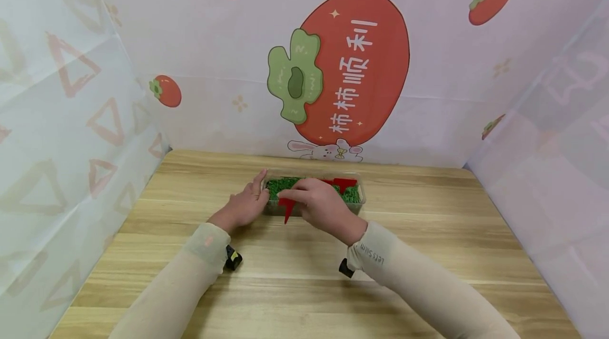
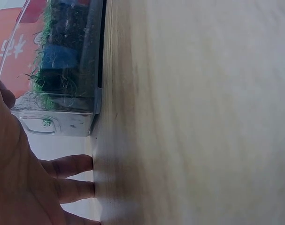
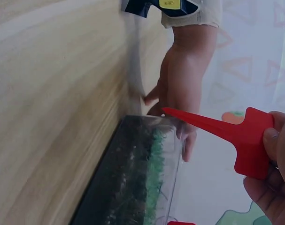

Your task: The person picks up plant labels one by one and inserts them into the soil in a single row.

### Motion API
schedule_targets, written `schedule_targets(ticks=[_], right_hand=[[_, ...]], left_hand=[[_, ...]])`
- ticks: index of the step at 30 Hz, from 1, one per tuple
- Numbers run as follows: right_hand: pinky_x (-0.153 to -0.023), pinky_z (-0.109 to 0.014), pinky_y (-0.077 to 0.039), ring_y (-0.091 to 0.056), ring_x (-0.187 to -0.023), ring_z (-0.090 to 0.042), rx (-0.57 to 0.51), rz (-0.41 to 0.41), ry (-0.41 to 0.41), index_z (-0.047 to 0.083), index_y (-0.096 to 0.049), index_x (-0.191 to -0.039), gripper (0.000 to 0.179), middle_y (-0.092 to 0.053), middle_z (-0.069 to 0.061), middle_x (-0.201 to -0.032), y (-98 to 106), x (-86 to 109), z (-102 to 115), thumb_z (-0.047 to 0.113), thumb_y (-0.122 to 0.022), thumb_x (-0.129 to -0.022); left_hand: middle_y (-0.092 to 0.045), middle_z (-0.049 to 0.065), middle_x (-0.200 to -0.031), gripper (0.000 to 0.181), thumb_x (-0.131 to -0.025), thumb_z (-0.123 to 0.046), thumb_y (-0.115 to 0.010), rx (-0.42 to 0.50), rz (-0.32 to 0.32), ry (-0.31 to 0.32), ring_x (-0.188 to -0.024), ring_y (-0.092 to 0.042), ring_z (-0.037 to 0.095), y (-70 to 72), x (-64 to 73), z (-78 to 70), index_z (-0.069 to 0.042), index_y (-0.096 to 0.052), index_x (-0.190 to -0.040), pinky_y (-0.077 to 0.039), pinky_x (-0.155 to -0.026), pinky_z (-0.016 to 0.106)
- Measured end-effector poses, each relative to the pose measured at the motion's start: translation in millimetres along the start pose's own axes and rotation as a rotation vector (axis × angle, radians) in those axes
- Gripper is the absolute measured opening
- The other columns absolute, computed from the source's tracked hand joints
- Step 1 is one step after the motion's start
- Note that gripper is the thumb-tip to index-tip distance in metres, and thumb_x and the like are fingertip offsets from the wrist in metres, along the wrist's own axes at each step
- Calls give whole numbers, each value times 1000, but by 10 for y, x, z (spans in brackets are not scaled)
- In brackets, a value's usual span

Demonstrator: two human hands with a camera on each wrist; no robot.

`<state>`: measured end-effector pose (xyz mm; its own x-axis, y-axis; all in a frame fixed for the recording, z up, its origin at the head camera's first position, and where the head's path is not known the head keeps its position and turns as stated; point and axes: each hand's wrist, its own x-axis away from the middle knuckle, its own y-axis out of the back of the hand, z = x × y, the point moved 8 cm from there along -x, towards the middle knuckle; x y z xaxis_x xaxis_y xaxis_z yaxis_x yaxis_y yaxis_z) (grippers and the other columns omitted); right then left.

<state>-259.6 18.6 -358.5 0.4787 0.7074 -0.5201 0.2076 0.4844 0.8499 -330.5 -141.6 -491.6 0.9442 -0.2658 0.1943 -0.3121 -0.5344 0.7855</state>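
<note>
My right hand (image 1: 328, 212) pinches a red T-shaped plant label (image 3: 251, 145) by its wide end. The label's pointed tip slants down in front of the box in the head view. Below it sits a clear plastic box (image 2: 62, 123) with dark soil and green grass (image 1: 285, 184). Another red plant label (image 1: 346, 184) stands at the box's right part, and more red shows partly behind my right hand. At the box's left end is my left hand (image 1: 245, 205), its thumb by the rim. In the left wrist view, the left hand's fingers (image 2: 72, 190) stretch down to the table.
The wooden table (image 1: 295, 296) carries the box near its back edge. Behind it rises a wall sheet (image 1: 214, 127) printed with persimmons, with patterned sheets on both sides. A dark wrist device (image 1: 233, 258) sits below the left sleeve.
</note>
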Motion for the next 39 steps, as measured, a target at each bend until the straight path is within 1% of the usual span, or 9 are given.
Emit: schedule_targets(ticks=[5,7,10,14,18,23,27,33,39], right_hand=[[-75,-25,-57,-66,-87,-14,15,-18,-5,18,-77,-115,44,-71,0,-95,76,-66,-60,-8,-72,-79],[-77,-26,-57,-67,-88,-14,17,-22,-10,18,-77,-116,44,-72,0,-96,93,-96,-92,-8,-71,-81],[-77,-26,-58,-68,-88,-14,20,-32,-22,18,-77,-117,44,-72,-1,-96,115,-135,-146,-8,-69,-82],[-75,-26,-58,-67,-88,-14,30,-48,-41,18,-77,-118,43,-71,0,-96,129,-176,-225,-7,-67,-85],[-77,-27,-57,-65,-87,-15,43,-50,-55,18,-77,-117,39,-70,0,-96,108,-206,-297,-5,-66,-87],[-77,-28,-57,-66,-86,-15,68,-20,-98,19,-77,-117,38,-72,0,-96,34,-233,-382,-3,-67,-87],[-75,-27,-57,-67,-84,-15,75,14,-137,20,-76,-119,37,-73,0,-97,-36,-272,-435,0,-66,-90],[-81,-30,-58,-68,-89,-16,81,71,-177,20,-75,-121,34,-74,-1,-101,-162,-344,-497,3,-66,-92],[-84,-29,-57,-67,-91,-16,77,116,-196,19,-75,-122,34,-74,0,-100,-301,-378,-532,3,-64,-94]], left_hand=[[-18,27,-163,64,-107,-48,-14,-6,-5,-2,-142,-29,56,-5,-21,21,-29,13,-161,-4,-107,82],[-18,27,-163,64,-107,-48,-14,-6,-6,-4,-141,-30,56,-1,-21,16,-29,13,-161,-4,-106,82],[-19,28,-162,64,-107,-48,-15,-1,-8,-8,-141,-30,56,10,-17,0,-29,13,-161,-4,-106,82],[-18,28,-162,64,-107,-47,-15,-4,-14,-12,-142,-28,56,16,-23,-10,-28,13,-161,-4,-106,82],[-18,28,-163,64,-107,-48,-15,-11,-11,-7,-141,-30,56,-7,-28,6,-28,12,-161,-4,-107,81],[-18,29,-162,64,-106,-49,-15,-13,6,5,-138,-33,59,-35,-15,22,-28,12,-161,-4,-107,81],[-19,28,-162,64,-107,-48,-16,-10,5,8,-140,-32,58,-20,-1,17,-29,11,-162,-4,-107,81],[-18,26,-163,64,-107,-48,-17,0,8,11,-143,-29,55,-7,7,7,-31,13,-161,-3,-108,80],[-18,26,-163,64,-107,-50,-16,-3,10,8,-141,-31,55,4,0,11,-31,14,-161,-3,-108,81]])
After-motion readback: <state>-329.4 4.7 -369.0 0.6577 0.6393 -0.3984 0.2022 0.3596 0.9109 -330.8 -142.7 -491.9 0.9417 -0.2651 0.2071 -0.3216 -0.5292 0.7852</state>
